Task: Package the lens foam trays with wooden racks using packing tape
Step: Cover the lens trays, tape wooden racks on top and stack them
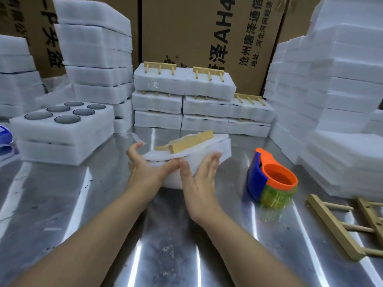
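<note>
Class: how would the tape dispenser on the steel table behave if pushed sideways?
The tape dispenser would probably slide, as the steel table looks smooth and shiny. Its hollow plastic core suggests lightness. Tipped over, its round tape roll might roll.

The tabletop (170, 245) is of bare shiny metal, scuffed and a little stained, and it shows long bright streaks of reflected light. Behind its far edge stand big brown cardboard boxes (196, 27), printed with black characters, and they close the view.

Packing warehouse: stacked foam trays (93, 56), cardboard cartons (207, 38), steel table (165, 235)
</note>
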